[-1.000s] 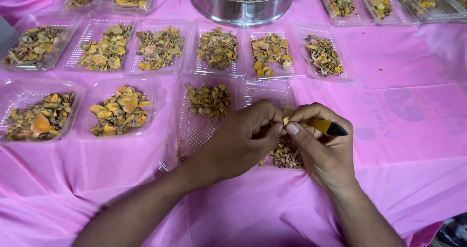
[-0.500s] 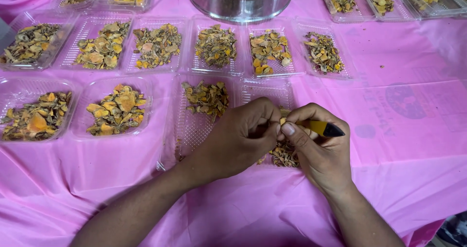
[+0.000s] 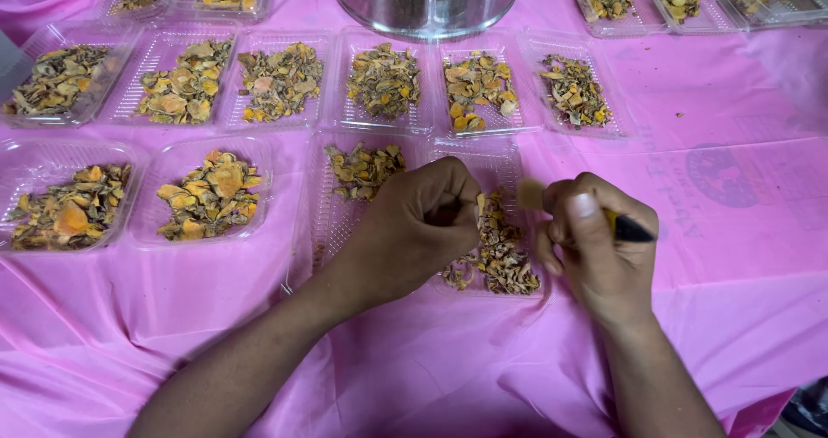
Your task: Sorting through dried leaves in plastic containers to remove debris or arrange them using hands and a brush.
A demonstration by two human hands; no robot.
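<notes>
Left hand (image 3: 423,227): fist closed over tray (image 3: 496,244), frame centre, contents hidden. Right hand (image 3: 595,244): gripping tool (image 3: 628,228), tip blurred. Risk: dried pieces (image 3: 504,265) flick onto pink bench (image 3: 733,257); tool nicks left fingers.

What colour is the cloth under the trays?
Bright pink, seen in the head view: cloth.
</notes>
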